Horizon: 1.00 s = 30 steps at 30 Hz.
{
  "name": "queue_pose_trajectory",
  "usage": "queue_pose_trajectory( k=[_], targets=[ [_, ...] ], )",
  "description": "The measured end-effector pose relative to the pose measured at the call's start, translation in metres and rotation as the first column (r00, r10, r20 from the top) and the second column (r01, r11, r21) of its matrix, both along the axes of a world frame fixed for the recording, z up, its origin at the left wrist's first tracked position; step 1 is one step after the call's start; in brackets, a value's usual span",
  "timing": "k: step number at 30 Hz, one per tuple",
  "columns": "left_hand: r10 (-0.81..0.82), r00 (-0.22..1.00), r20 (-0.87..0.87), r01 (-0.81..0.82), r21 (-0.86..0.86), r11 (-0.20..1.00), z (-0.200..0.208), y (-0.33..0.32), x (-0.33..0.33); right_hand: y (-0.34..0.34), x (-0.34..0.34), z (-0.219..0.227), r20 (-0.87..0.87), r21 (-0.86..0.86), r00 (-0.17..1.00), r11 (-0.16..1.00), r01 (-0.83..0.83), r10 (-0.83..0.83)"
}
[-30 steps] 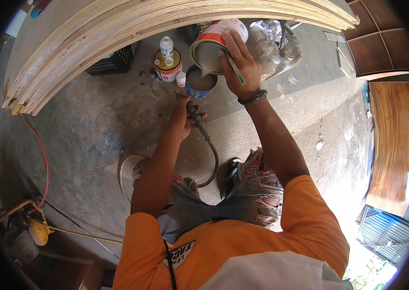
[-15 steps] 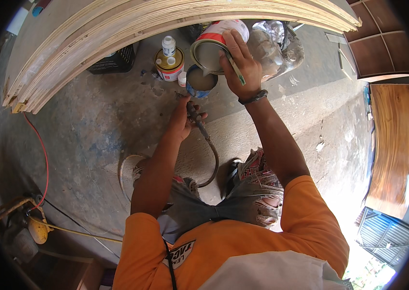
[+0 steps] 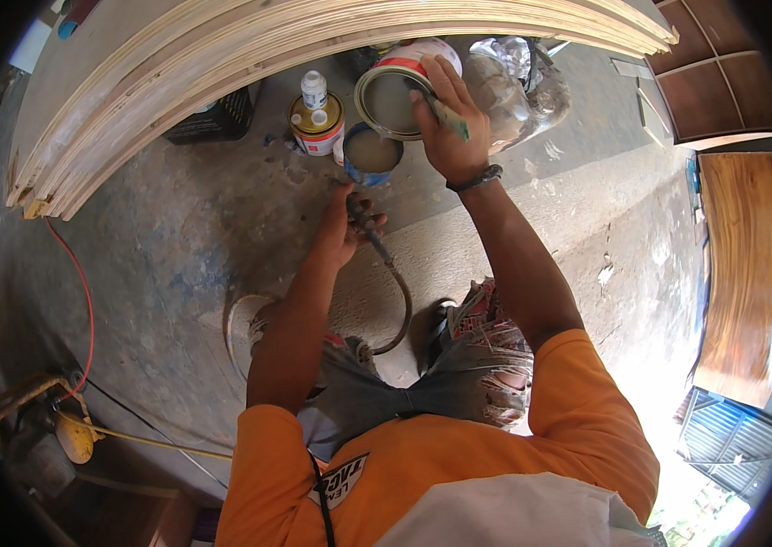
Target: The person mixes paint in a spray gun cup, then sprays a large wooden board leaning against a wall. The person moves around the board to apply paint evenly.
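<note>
- Round, gold-topped tin [image 3: 318,139] set toward the rough concrete floor's [image 3: 176,210] far edge.
- Hose-end fitting [image 3: 361,213] wrapped by curled left hand [image 3: 340,230].
- Cylindrical blue cup [image 3: 373,173] positioned just beyond.
- Metal can [image 3: 413,60], tilted beside it, pinched at its rim by right hand [image 3: 452,128].

Grey concrete floor [image 3: 158,228], stained and patchy, with pale flecks toward the right edge. Near the far edge, from left to right: black box [image 3: 210,120], gold-lidded can [image 3: 317,139], crumpled clear plastic [image 3: 504,114]. By the far right corner, thin strips [image 3: 651,125]. Toward the left edge, yellow machine [image 3: 74,439], partly shadowed.
</note>
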<state>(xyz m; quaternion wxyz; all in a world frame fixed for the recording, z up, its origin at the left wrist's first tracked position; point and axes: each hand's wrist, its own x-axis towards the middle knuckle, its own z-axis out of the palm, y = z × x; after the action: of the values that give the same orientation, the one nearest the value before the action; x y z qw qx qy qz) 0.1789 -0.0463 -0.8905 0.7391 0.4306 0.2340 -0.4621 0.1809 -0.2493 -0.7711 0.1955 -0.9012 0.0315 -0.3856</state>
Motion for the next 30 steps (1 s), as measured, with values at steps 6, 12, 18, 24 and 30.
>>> queue_pose_trajectory(
  k=[6, 12, 18, 24, 30],
  targets=[
    [0.025, 0.999, -0.026, -0.024, 0.029, 0.999, 0.008, 0.004, 0.001, -0.017, 0.011, -0.021, 0.024, 0.163, 0.999, 0.986, 0.026, -0.031],
    [0.009, 0.998, 0.055, -0.002, -0.129, 0.992, -0.022, 0.014, 0.012, -0.026, 0.007, -0.028, -0.363, 0.291, 0.917, 0.916, 0.278, -0.163],
    [0.024, 0.999, 0.040, -0.022, -0.041, 0.999, 0.012, 0.003, 0.000, -0.039, 0.007, -0.058, -0.480, 0.447, 0.855, 0.785, 0.429, -0.194],
    [-0.046, 0.995, 0.091, 0.064, -0.212, 0.975, -0.011, 0.017, 0.014, -0.040, -0.006, -0.032, -0.550, 0.571, 0.827, 0.668, 0.477, -0.120],
    [-0.024, 0.995, 0.095, 0.039, -0.156, 0.987, 0.003, 0.013, 0.008, -0.050, -0.010, -0.038, -0.623, 0.558, 0.773, 0.627, 0.543, -0.115]
  ],
)
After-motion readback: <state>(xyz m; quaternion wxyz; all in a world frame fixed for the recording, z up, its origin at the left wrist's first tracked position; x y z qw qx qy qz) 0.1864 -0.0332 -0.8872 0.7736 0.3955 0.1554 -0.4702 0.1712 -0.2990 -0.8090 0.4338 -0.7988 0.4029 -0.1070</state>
